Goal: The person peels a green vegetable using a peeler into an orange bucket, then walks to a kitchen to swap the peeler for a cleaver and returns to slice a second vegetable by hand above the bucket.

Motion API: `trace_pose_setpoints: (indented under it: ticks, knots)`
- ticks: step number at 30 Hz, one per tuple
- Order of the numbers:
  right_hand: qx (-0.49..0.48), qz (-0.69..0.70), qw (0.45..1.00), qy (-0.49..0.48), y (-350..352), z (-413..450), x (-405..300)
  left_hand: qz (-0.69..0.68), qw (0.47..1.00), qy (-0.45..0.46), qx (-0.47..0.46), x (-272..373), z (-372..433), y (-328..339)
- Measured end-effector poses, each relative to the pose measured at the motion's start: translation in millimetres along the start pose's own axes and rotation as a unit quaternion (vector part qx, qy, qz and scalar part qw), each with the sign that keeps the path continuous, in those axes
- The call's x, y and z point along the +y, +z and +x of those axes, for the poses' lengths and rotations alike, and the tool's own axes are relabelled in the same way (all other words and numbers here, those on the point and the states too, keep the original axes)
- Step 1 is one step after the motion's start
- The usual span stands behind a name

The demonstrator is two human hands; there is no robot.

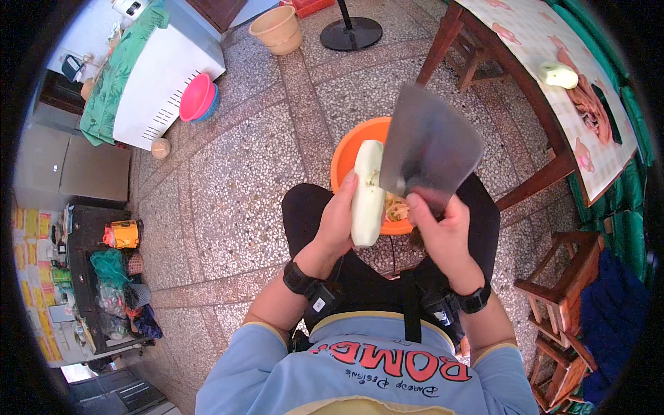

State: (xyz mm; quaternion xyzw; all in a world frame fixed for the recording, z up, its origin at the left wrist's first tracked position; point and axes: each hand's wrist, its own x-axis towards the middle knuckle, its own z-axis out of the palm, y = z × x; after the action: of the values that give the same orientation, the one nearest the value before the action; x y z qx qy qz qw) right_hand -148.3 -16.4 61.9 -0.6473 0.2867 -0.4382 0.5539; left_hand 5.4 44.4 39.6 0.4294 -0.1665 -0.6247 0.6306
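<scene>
My left hand (336,213) grips a long, pale, peeled vegetable (367,218), held nearly upright in the picture, with small dark marks midway along it. My right hand (441,228) holds a broad cleaver (436,140) near its handle, which my fingers mostly hide. The blade's left edge lies close beside the vegetable; I cannot tell whether they touch. Below both hands is an orange basin (345,155) between my knees. Peelings (397,208) show inside it, partly covered by the blade and my right hand.
A table (550,114) on the right bears another peeled vegetable (557,75) and a brown cloth (591,109). Wooden stools (563,280) stand at lower right. Farther off are a beige bucket (277,31), a round black stand base (351,34) and a pink basin (196,97).
</scene>
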Motion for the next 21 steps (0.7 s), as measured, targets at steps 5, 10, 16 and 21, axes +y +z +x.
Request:
trace_pose_setpoints:
  ticks: [5, 10, 16, 21]
  knots:
    - [-0.086, -0.209, 0.95, -0.216, 2, -4, -5, -0.147, 0.988, -0.044, -0.01, 3, -2, 4]
    - [-0.126, -0.271, 0.91, -0.287, -1, -5, -4, -0.275, 0.948, -0.125, -0.098, 21, -14, 18]
    - [-0.167, -0.268, 0.903, -0.29, -4, -2, -13, -0.211, 0.972, -0.076, -0.074, 18, -14, 19]
    - [-0.181, -0.267, 0.903, -0.284, -4, 2, -15, -0.187, 0.979, -0.067, -0.048, 18, -14, 19]
